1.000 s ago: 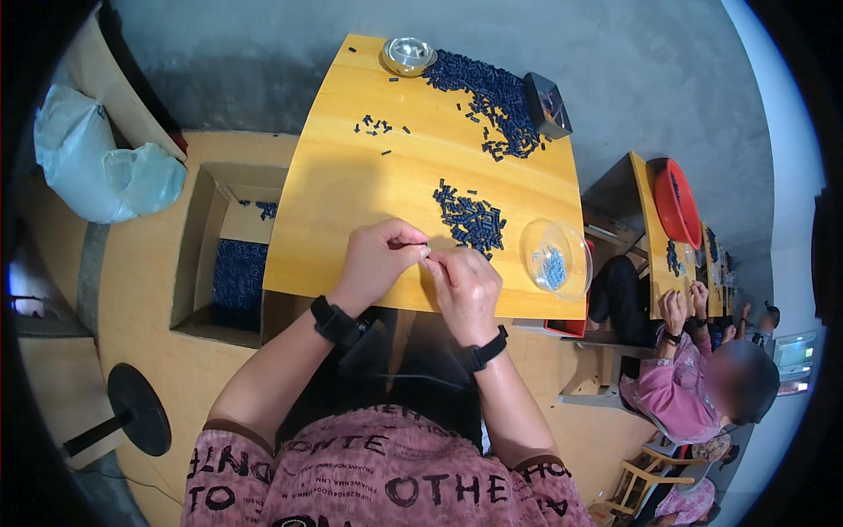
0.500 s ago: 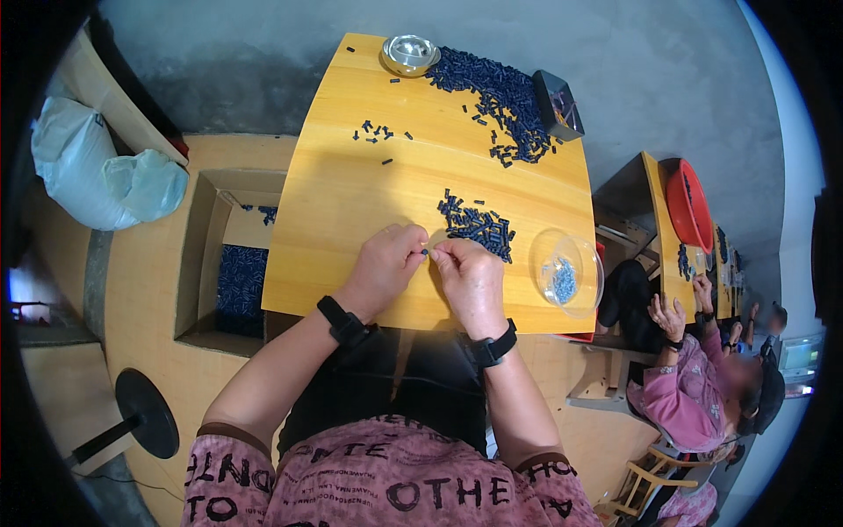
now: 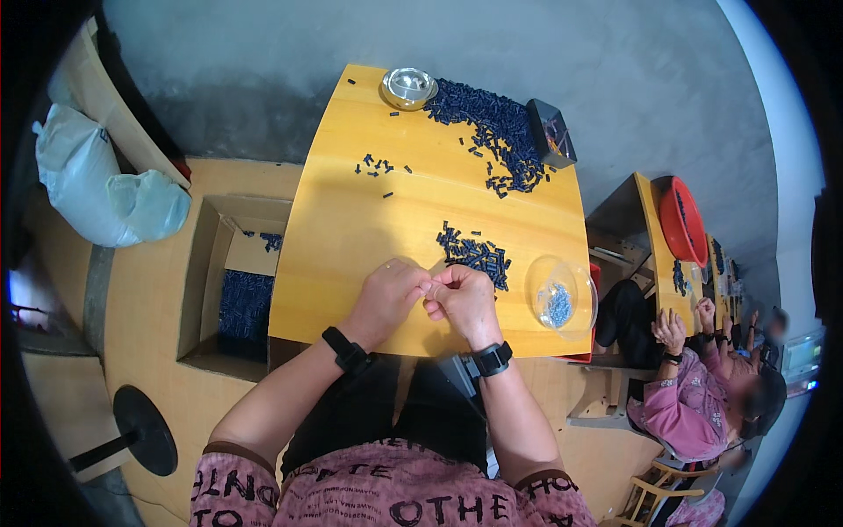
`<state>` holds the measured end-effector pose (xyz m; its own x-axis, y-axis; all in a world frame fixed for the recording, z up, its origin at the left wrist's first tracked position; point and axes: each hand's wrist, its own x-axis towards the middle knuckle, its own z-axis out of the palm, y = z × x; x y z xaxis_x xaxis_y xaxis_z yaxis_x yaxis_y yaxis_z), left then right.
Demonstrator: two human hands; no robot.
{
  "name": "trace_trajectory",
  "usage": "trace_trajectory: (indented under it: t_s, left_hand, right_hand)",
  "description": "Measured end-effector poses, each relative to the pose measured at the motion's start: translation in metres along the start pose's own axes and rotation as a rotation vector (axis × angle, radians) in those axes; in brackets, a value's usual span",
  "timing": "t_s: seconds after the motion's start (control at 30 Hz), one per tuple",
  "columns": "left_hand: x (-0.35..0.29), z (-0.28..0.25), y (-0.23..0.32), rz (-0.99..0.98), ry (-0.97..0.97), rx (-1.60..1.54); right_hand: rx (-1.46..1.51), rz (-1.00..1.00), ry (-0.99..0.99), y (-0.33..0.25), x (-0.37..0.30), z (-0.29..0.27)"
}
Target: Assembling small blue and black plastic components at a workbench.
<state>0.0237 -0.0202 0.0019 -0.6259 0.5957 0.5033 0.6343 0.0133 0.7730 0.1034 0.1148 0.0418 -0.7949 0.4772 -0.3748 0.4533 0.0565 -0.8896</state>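
Note:
My left hand (image 3: 389, 299) and my right hand (image 3: 466, 303) meet above the near part of the wooden table (image 3: 325, 290). Both are closed, fingertips pinched together and touching. Whatever sits between them is hidden by the fingers. Just beyond my right hand lies a loose pile of small dark cylindrical parts (image 3: 474, 256). To its right, a clear round dish (image 3: 581, 327) holds tiny light-blue pieces (image 3: 556, 306).
A larger heap of dark parts (image 3: 492, 123) covers the table's far right, between a metal bowl (image 3: 409, 89) and a black box (image 3: 551, 132). Left of the table stands a cardboard box (image 3: 198, 290) with dark parts inside. A co-worker (image 3: 680, 400) sits at right near a red basin (image 3: 682, 221).
The small dark part that showed between my fingertips is now out of sight. My hands have drawn closer together, and the whole view has shifted so the table sits lower.

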Motion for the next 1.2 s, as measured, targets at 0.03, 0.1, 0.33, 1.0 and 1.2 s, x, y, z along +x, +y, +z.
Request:
trace_trajectory:
  t_s: [0.03, 0.1, 0.33, 1.0, 1.2]
  left_hand:
    - [0.001, 0.0, 0.0, 0.004, 0.001, -0.001]
    - [0.0, -0.001, 0.0, 0.007, -0.027, 0.012]
    - [0.0, 0.003, -0.008, 0.057, -0.067, 0.074]
    - [-0.042, -0.085, 0.007, -0.326, 0.328, 0.097]
    - [-0.084, -0.175, -0.014, -0.468, 0.502, 0.492]
  right_hand:
    - [0.021, -0.006, 0.003, 0.002, 0.001, 0.0]
    - [-0.005, -0.02, 0.005, 0.0, 0.0, 0.0]
    - [-0.096, -0.032, 0.011, -0.007, 0.001, 0.004]
    - [0.143, -0.29, 0.165, 0.039, -0.029, -0.019]
    - [0.052, -0.383, 0.358, 0.05, -0.048, -0.06]
